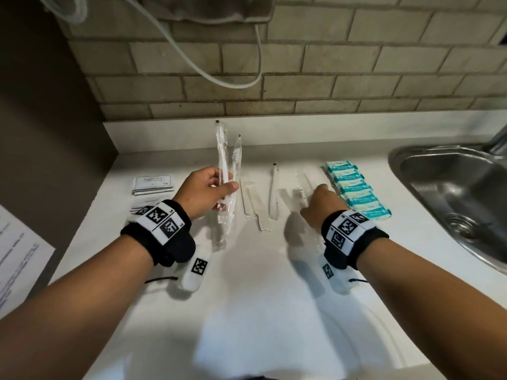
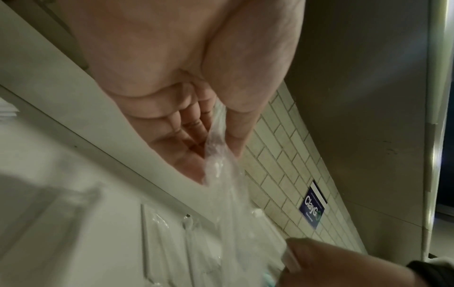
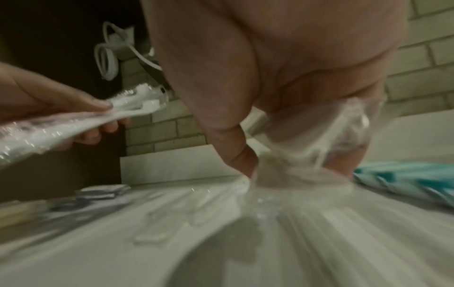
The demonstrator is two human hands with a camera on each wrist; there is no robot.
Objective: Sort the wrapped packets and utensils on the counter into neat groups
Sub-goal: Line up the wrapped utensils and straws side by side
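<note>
My left hand [image 1: 219, 185] holds two long clear-wrapped white utensils [image 1: 226, 163] upright above the counter; in the left wrist view its thumb and fingers [image 2: 196, 139] pinch the wrappers [image 2: 221, 174]. My right hand [image 1: 318, 197] reaches down and pinches a clear-wrapped utensil [image 1: 301, 185] lying on the counter, its wrapper [image 3: 319, 147] bunched between thumb and fingers. Two more wrapped utensils [image 1: 251, 204] [image 1: 274, 193] lie between my hands. A row of teal wrapped packets [image 1: 356, 192] sits right of my right hand. White sachets [image 1: 153, 183] are stacked at the left.
A steel sink [image 1: 452, 187] is sunk into the white counter [image 1: 260, 297] at the right. A brick-tile wall [image 1: 301, 78] runs behind, with a white cable [image 1: 208, 72] hanging on it. A dark panel [image 1: 49, 133] and a printed sheet [image 1: 16, 256] stand at the left.
</note>
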